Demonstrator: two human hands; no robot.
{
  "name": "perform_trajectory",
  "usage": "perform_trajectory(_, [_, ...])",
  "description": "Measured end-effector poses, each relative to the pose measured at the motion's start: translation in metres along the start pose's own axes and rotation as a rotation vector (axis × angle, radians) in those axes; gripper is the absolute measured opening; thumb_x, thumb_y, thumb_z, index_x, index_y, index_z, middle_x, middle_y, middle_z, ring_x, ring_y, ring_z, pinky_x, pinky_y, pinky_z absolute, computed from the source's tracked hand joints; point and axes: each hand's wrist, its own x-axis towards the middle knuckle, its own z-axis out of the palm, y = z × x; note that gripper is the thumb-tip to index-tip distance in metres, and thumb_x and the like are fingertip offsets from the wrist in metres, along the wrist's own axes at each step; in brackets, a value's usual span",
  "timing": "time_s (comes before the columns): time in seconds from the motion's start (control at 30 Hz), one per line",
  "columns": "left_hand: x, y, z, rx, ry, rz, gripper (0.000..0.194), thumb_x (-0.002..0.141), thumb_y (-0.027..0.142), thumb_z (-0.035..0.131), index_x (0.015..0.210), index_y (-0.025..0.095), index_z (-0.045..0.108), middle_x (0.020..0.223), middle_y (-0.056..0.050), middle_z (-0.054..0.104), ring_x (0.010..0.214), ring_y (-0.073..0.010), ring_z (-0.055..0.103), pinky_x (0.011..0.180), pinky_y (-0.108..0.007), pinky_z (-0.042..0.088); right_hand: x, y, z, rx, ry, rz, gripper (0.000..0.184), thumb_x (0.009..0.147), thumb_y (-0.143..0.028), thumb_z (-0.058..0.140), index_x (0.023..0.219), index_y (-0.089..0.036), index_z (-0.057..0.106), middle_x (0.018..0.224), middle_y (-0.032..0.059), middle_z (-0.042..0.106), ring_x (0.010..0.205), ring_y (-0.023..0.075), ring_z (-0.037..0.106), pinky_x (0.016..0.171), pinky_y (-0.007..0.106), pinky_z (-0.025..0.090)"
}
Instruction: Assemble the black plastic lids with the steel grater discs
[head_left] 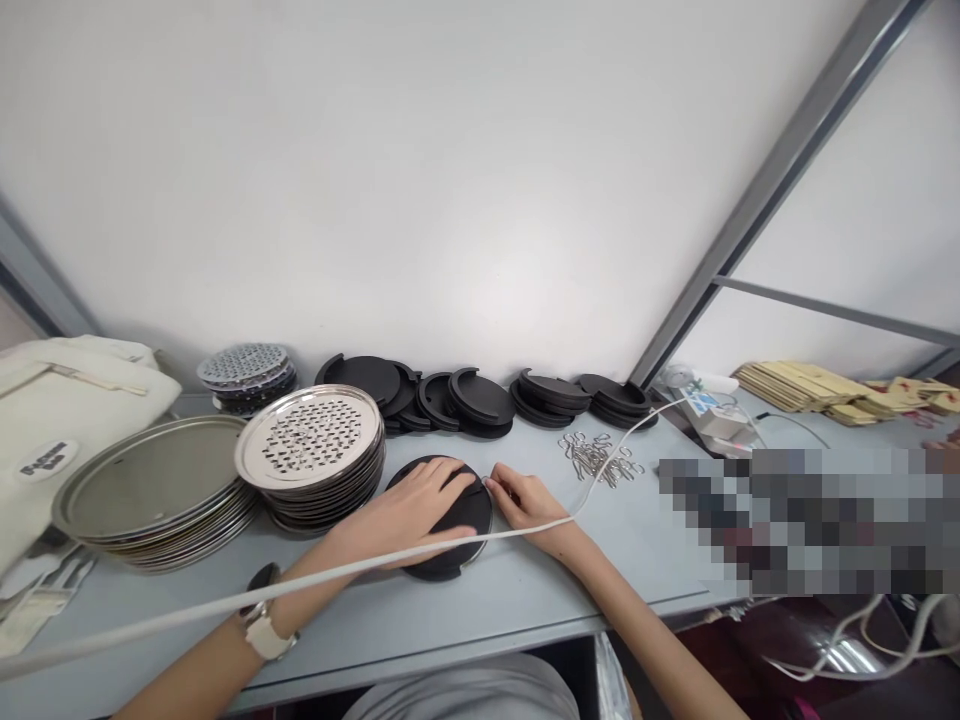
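Note:
A round black disc [454,518] with a notched rim lies on the table in front of me. My left hand [431,500] rests flat on top of it, fingers stretched and thumb apart. At the disc's right edge my right hand [523,505] is closed in a pinch; a tiny shiny bit shows at the fingertips, too small to name. Right of the hands is a loose pile of small metal hooks [600,460]. On the left, beside my left forearm, stands a stack of round metal plates with a perforated grater-like top [315,440].
Larger round trays [157,480] are stacked at left, near a cream bag [67,430]. Black discs [480,400] stand in several piles along the wall. A white cable [337,570] crosses in front of my wrists. Wooden pieces [795,385] lie far right, behind a pixelated area.

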Motion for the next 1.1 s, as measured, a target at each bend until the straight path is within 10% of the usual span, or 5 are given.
perform_trajectory(0.23, [-0.015, -0.008, 0.019, 0.040, -0.073, 0.058, 0.071, 0.090, 0.042, 0.051, 0.149, 0.023, 0.016, 0.154, -0.011, 0.019, 0.141, -0.0298, 0.014, 0.111, -0.049, 0.020, 0.003, 0.000, 0.002, -0.064, 0.044, 0.018, 0.030, 0.094, -0.030, 0.037, 0.065, -0.021, 0.037, 0.052, -0.0066, 0.036, 0.048, 0.0099, 0.035, 0.052, 0.023, 0.026])
perform_trajectory(1.1, [-0.002, 0.000, 0.031, 0.020, 0.027, 0.087, 0.062, 0.091, 0.035, 0.048, 0.147, 0.022, 0.024, 0.149, -0.011, 0.030, 0.138, -0.0311, 0.023, 0.108, -0.051, 0.026, 0.005, 0.007, -0.005, -0.226, 0.039, 0.132, 0.028, 0.092, -0.028, 0.037, 0.064, -0.021, 0.041, 0.051, -0.0053, 0.039, 0.048, 0.0109, 0.037, 0.052, 0.023, 0.025])
